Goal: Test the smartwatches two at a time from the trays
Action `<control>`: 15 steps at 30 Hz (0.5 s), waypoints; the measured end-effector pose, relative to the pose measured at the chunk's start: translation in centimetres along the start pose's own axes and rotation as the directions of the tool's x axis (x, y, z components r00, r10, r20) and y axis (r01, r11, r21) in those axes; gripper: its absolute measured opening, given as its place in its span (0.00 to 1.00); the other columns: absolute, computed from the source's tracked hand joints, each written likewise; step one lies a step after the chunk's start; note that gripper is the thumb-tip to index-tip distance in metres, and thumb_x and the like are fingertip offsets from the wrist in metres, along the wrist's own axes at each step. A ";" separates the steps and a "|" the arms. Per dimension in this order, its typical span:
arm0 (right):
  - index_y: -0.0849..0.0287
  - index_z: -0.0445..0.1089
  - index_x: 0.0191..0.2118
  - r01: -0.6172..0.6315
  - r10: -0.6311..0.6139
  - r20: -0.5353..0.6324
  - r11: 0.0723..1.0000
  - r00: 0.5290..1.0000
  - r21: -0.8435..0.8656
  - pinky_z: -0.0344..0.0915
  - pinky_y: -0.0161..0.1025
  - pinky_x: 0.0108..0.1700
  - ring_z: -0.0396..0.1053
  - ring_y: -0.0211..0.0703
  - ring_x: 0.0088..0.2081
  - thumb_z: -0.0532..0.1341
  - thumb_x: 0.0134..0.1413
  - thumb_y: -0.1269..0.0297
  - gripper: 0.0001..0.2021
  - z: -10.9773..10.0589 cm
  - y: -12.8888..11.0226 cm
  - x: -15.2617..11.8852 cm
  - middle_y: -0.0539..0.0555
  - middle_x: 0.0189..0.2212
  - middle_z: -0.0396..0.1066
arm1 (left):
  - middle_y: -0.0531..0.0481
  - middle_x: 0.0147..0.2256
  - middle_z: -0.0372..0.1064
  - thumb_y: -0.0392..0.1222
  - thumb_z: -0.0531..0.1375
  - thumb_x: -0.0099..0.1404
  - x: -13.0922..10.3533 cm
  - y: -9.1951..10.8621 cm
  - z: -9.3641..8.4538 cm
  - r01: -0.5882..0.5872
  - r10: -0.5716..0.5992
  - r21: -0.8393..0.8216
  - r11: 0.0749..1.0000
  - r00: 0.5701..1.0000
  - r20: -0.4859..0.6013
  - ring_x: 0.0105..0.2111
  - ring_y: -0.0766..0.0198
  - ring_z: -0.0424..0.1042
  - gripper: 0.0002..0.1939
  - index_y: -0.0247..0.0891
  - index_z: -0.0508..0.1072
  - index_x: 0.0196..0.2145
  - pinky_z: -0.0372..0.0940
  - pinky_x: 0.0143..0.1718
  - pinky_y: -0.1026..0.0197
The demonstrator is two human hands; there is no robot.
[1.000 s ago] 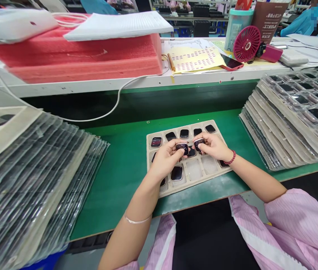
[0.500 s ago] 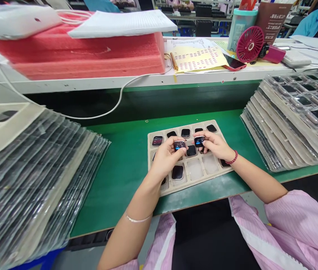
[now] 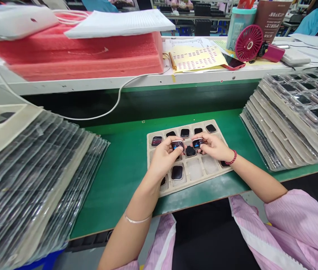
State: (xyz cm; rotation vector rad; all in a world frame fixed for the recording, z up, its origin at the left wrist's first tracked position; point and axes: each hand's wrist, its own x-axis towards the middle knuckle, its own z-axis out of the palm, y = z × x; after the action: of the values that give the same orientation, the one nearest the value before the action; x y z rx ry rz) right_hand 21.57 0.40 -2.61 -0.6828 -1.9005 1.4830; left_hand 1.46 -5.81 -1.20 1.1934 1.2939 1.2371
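Note:
My left hand is closed on a watch with a lit screen, its thumb over the screen's lower edge. Another lit watch is gripped in my right hand, thumb at its lower right. Both watches are held above a beige compartment tray on the green table. Dark-screened watches lie in several compartments, one of them in the front row and another between my hands. Two front-row compartments beside it hold no watch. My hands cover part of the middle row.
Stacked trays lean at the left; another stack stands at the right, its top tray filled with watches. On the shelf behind are pink foam, papers, a phone, a magenta fan and a cup. A white cable hangs down.
Both hands still grip their watches. The watches have tilted slightly, and my left thumb lies further over its screen. The right-hand watch has shifted a little left.

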 end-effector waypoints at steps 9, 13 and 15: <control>0.62 0.70 0.47 -0.080 0.082 -0.028 0.993 0.996 0.081 0.70 0.31 0.28 0.70 0.35 0.27 0.56 0.61 0.63 0.12 0.1 0.2 0.1 0.54 0.34 0.73 | 0.47 0.31 0.75 0.52 0.61 0.62 -0.1 -0.1 0.0 0.030 -0.030 -0.020 0.999 0.999 0.031 0.25 0.65 0.72 0.18 0.35 0.74 0.43 0.61 0.23 0.65; 0.61 0.68 0.49 -0.045 0.054 -0.085 0.994 0.995 0.104 0.72 0.31 0.31 0.72 0.36 0.31 0.58 0.61 0.61 0.13 0.1 0.1 0.1 0.54 0.36 0.73 | 0.46 0.34 0.76 0.51 0.64 0.60 -0.2 0.0 0.0 0.032 -0.031 -0.054 0.998 0.999 0.017 0.27 0.64 0.73 0.28 0.37 0.69 0.54 0.63 0.24 0.65; 0.60 0.66 0.52 -0.018 0.025 -0.106 0.998 0.994 0.063 0.72 0.31 0.33 0.73 0.38 0.35 0.62 0.54 0.69 0.19 0.1 0.1 0.1 0.55 0.39 0.73 | 0.47 0.37 0.76 0.44 0.68 0.54 -0.2 0.1 0.0 0.026 -0.024 -0.043 0.999 0.999 0.037 0.30 0.63 0.74 0.34 0.38 0.66 0.58 0.67 0.30 0.64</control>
State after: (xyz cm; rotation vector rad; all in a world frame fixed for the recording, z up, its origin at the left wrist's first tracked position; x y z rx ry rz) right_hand 21.42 0.48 -2.72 -0.7410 -1.7645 1.4819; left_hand 1.52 -5.98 -1.10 1.1602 1.2450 1.2141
